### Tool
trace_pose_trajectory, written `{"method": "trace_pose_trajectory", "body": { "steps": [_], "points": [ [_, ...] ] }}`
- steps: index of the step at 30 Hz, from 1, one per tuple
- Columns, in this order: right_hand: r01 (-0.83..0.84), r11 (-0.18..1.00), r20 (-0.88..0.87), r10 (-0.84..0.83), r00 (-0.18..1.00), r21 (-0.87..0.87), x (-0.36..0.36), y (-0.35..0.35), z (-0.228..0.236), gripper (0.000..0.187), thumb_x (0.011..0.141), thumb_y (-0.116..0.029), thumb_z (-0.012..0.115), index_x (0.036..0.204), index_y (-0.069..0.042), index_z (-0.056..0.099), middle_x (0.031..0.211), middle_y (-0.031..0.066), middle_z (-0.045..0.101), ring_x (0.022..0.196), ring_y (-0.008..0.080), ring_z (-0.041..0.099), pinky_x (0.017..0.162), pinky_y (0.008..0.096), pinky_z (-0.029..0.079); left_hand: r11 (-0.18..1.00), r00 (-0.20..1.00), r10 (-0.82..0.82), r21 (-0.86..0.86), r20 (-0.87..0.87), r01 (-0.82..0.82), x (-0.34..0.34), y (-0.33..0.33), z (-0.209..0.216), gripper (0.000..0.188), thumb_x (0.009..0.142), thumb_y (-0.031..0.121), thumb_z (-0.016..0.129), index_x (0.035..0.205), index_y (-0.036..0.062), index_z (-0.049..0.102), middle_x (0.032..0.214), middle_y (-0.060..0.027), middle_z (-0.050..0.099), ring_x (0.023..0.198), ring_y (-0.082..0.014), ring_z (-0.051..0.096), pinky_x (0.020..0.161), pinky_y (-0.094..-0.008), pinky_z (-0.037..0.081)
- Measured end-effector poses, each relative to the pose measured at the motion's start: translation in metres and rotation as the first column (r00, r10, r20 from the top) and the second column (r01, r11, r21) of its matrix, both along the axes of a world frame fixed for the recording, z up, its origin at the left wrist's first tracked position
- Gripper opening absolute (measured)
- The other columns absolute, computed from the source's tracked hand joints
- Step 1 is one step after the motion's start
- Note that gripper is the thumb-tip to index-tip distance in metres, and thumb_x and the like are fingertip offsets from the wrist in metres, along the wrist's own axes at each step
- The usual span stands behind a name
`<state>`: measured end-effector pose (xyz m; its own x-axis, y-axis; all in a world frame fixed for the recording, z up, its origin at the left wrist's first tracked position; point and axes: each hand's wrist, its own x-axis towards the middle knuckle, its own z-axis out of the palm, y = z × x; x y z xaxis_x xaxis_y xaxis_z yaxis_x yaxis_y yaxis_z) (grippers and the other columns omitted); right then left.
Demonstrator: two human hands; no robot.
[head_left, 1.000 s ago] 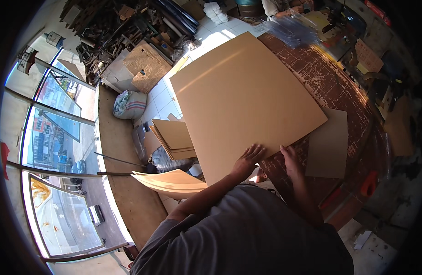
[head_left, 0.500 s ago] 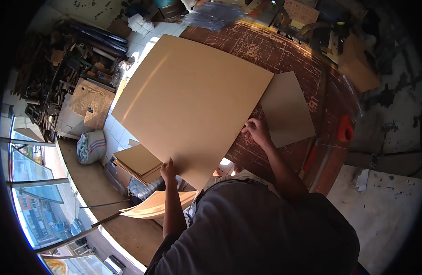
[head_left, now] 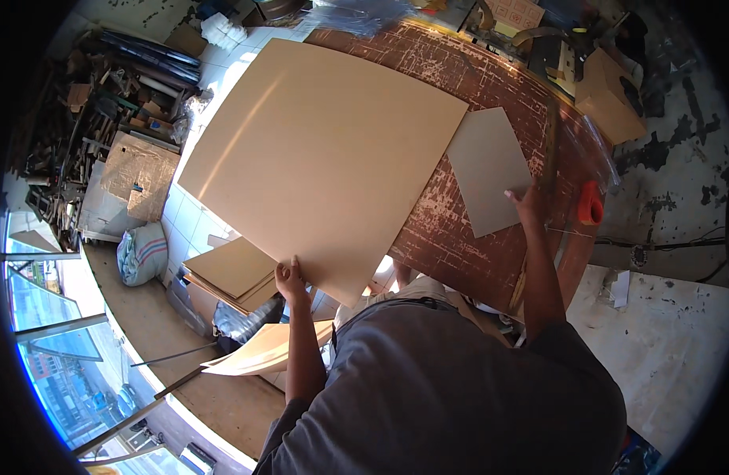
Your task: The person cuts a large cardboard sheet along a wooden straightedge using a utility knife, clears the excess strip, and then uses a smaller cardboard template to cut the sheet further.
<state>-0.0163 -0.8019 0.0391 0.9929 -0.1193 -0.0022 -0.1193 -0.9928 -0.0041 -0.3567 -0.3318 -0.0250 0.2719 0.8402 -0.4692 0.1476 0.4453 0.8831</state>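
Note:
A large tan cardboard sheet (head_left: 325, 150) lies across the left part of the worn brown table (head_left: 439, 245) and juts past its near left edge. My left hand (head_left: 291, 281) pinches the sheet's near left edge, thumb on top and the other fingers partly hidden. On the table to the right is a smaller grey cardboard sheet (head_left: 487, 170), close beside the large one. My right hand (head_left: 528, 204) is closed at the grey sheet's right edge, its thumb over the top face; the fingertips are partly hidden.
A red tape dispenser (head_left: 591, 204) sits near the table's right edge. Stacked cardboard (head_left: 230, 273) and curved sheets (head_left: 261, 352) are at my left. Beyond them stand a striped sack (head_left: 141, 253) and a scrap heap (head_left: 71, 134). A cardboard box (head_left: 610, 95) is at the far right.
My right hand has moved right, from beside the large sheet's edge to the grey sheet's right edge. My left hand stays on the large sheet. The whole view has shifted slightly.

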Motion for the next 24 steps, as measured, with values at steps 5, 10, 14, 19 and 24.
{"method": "trace_pose_trajectory", "body": {
  "steps": [5,10,14,19,24],
  "points": [
    [-0.120,0.983,-0.025,0.125,0.992,0.139,0.029,-0.029,-0.012,0.095,0.072,-0.053,0.085,0.142,-0.003,0.043,0.133,0.0252,0.058,0.121,0.0406,0.059,0.101,0.0488,0.049,0.998,0.996,-0.063,-0.003,0.055,0.064,0.018,0.020,-0.017,0.041,0.093,0.014,0.073,0.126,0.0032,0.051,0.104,-0.0103,0.069,0.088,-0.0182,0.069,0.069,-0.0310,0.057],
    [-0.051,0.908,-0.060,0.084,0.995,0.416,0.044,-0.054,0.019,0.058,0.084,-0.053,0.074,0.097,0.003,0.063,0.088,0.0182,0.066,0.083,0.0296,0.063,0.076,0.0416,0.048,1.000,0.998,-0.024,0.019,0.059,0.023,0.038,0.026,-0.017,0.052,0.097,0.015,0.068,0.141,-0.0032,0.046,0.088,-0.0069,0.068,0.071,-0.0120,0.063,0.059,-0.0266,0.052],
    [-0.155,0.905,0.238,0.062,0.969,0.395,0.046,-0.118,0.029,0.060,0.092,-0.055,0.065,0.088,0.004,0.054,0.077,0.0173,0.055,0.070,0.0293,0.049,0.069,0.0419,0.044,0.999,0.997,-0.052,0.011,0.053,0.051,0.063,0.031,-0.013,0.045,0.099,0.016,0.065,0.139,-0.0004,0.053,0.080,-0.0040,0.067,0.065,-0.0089,0.060,0.055,-0.0275,0.053],
    [-0.148,0.901,0.364,-0.012,0.931,0.407,0.025,-0.075,0.083,0.056,0.095,-0.051,0.064,0.088,0.004,0.055,0.077,0.0143,0.056,0.071,0.0243,0.049,0.069,0.0401,0.045,0.995,0.993,-0.098,0.044,0.064,0.095,0.061,0.028,-0.013,0.047,0.098,0.017,0.066,0.140,0.0014,0.053,0.084,-0.0068,0.070,0.070,-0.0116,0.064,0.059,-0.0310,0.058],
    [-0.213,0.639,0.140,0.164,0.976,0.739,-0.003,0.048,0.087,0.039,0.097,-0.036,0.068,0.105,0.002,0.061,0.089,0.0026,0.064,0.081,0.0118,0.055,0.076,0.0293,0.046,0.984,0.984,-0.177,-0.015,-0.025,0.177,0.048,-0.003,0.005,0.053,0.097,0.020,0.068,0.141,-0.0027,0.047,0.100,-0.0127,0.069,0.081,-0.0193,0.070,0.069,-0.0346,0.060]
  ]
}}
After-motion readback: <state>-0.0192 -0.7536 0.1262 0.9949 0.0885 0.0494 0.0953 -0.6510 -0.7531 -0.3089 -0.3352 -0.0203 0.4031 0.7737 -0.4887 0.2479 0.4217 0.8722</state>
